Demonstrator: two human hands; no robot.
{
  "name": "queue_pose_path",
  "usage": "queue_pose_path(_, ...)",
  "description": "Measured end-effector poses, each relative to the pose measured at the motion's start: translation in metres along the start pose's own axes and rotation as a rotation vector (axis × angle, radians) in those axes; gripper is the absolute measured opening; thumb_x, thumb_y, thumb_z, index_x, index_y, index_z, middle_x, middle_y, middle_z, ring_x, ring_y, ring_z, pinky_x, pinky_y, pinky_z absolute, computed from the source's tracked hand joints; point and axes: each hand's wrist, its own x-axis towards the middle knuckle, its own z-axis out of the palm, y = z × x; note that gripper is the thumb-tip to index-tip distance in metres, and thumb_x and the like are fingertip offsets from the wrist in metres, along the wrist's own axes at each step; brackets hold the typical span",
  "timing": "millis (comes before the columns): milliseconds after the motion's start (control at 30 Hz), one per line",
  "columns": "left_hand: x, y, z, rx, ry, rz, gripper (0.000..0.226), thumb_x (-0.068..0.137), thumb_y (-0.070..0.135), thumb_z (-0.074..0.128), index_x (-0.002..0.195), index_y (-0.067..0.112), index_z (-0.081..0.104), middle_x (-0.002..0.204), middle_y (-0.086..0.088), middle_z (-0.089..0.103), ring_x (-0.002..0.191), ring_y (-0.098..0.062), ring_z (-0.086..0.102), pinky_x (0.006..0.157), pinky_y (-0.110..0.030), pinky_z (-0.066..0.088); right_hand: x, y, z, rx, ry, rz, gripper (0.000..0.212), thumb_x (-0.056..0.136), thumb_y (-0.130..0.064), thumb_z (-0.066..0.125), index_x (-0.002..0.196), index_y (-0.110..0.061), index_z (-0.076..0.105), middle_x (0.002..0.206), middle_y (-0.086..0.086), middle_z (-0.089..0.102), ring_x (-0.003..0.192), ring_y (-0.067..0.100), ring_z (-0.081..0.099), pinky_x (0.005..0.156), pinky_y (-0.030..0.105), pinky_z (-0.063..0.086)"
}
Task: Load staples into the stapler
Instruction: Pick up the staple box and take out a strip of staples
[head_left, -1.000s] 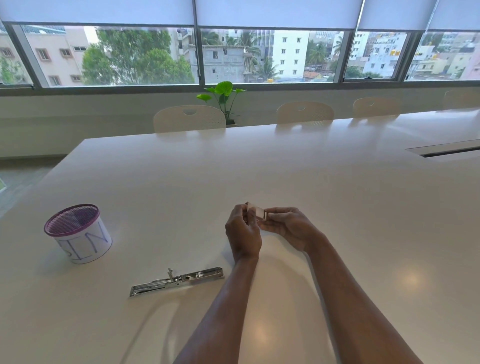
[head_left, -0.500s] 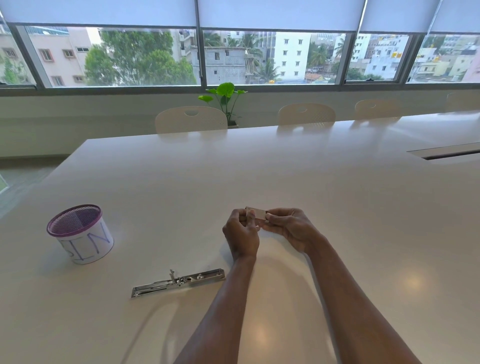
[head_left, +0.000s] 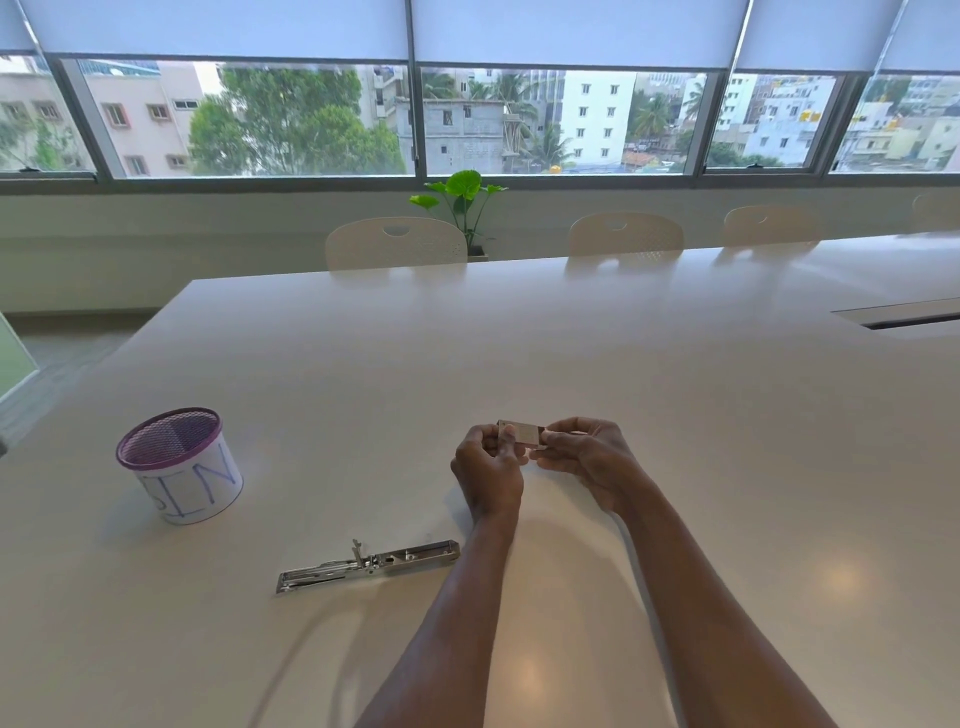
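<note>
Both hands, left hand and right hand, are pinching a staple strip above the desk; the stapler is lying opened nearer its near edge. Uneven pressure could snap or drop the strip.

- The small flat block pinched between the left hand and right hand is too small to identify; fingertips cover both its ends.
- Both forearms are cut off by the bottom edge.
- The desk runs past the left, right and bottom edges.
- The stapler shows no legible detail inside its open channel.
</note>
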Motion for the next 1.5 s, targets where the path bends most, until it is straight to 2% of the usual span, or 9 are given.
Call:
queue_pose_path(133,-0.001,0.004,-0.001,-0.037,0.013,-0.010,0.019,0.091,0.013,0.065,0.074,0.021,0.061,0.061,0.000,0.069,0.054,-0.015,0.071,0.061,-0.035,0.061,0.002,0.001,0.002,-0.061,0.048,-0.031,0.017,0.083,0.000,0.071,0.095,0.012,0.068,0.086,0.021,0.069,0.074,0.023,0.065,0.064,0.028,0.058)
queue_pose_path(300,-0.001,0.005,-0.002,-0.039,0.014,-0.031,0.015,0.091,0.013,0.064,0.077,0.017,0.062,0.060,0.001,0.068,0.054,-0.014,0.071,0.060,-0.033,0.060,0.003,0.003,0.002,-0.108,0.092,-0.078,0.008,0.083,0.001,0.069,0.088,0.006,0.073,0.074,0.015,0.068,0.064,0.016,0.060,0.057,0.026,0.050)
queue_pose_path(400,0.000,0.005,-0.002,-0.053,0.016,-0.049,0.015,0.091,0.012,0.065,0.077,0.017,0.063,0.060,0.006,0.067,0.053,-0.010,0.071,0.060,-0.030,0.060,0.004,0.004,0.002,-0.120,0.097,-0.082,0.009,0.084,-0.002,0.070,0.088,0.005,0.073,0.075,0.016,0.068,0.065,0.018,0.060,0.057,0.027,0.049)
queue_pose_path(533,0.000,0.006,-0.003,-0.077,0.020,-0.074,0.009,0.091,0.012,0.064,0.082,0.010,0.066,0.066,-0.002,0.070,0.054,-0.009,0.071,0.056,-0.023,0.058,0.004,0.004,0.004,-0.147,0.107,-0.104,0.011,0.085,-0.004,0.069,0.091,0.005,0.072,0.078,0.016,0.068,0.070,0.018,0.061,0.059,0.029,0.049)
queue_pose_path(800,0.001,0.004,-0.003,-0.090,0.015,-0.100,0.008,0.092,0.011,0.063,0.087,0.005,0.067,0.068,-0.004,0.071,0.052,-0.006,0.070,0.058,-0.027,0.060,0.003,0.004,0.007,-0.171,0.115,-0.133,0.014,0.089,-0.005,0.066,0.096,0.006,0.071,0.083,0.016,0.069,0.074,0.020,0.063,0.065,0.032,0.050)
queue_pose_path(933,0.002,0.003,-0.002,-0.093,0.013,-0.103,0.009,0.091,0.011,0.064,0.084,0.007,0.066,0.065,-0.002,0.069,0.051,-0.007,0.070,0.059,-0.032,0.061,0.003,0.005,0.007,-0.195,0.113,-0.148,0.014,0.090,-0.006,0.065,0.096,0.006,0.070,0.078,0.014,0.068,0.071,0.019,0.062,0.067,0.031,0.049)
queue_pose_path(1167,0.002,0.003,-0.003,-0.094,0.012,-0.106,0.009,0.091,0.010,0.064,0.082,0.011,0.065,0.062,0.007,0.066,0.050,-0.003,0.068,0.064,-0.035,0.062,0.001,0.002,0.008,-0.178,0.106,-0.145,0.015,0.088,-0.002,0.066,0.098,0.008,0.067,0.073,0.014,0.067,0.061,0.015,0.062,0.059,0.025,0.052)
queue_pose_path(1333,0.002,0.004,-0.003,-0.088,0.016,-0.103,0.015,0.090,0.010,0.065,0.077,0.016,0.062,0.060,0.009,0.065,0.050,-0.004,0.068,0.064,-0.036,0.062,0.000,0.002,0.010,-0.279,0.134,-0.183,0.013,0.086,0.000,0.069,0.091,0.010,0.065,0.070,0.018,0.067,0.058,0.018,0.063,0.056,0.026,0.052)
queue_pose_path(1500,0.002,0.003,-0.003,-0.069,0.023,-0.106,0.014,0.091,0.011,0.064,0.078,0.015,0.063,0.062,0.007,0.066,0.049,-0.002,0.067,0.063,-0.035,0.062,0.000,0.003,0.014,-0.398,0.176,-0.251,0.006,0.082,-0.001,0.073,0.084,0.004,0.069,0.069,0.019,0.072,0.055,0.017,0.065,0.055,0.025,0.053)
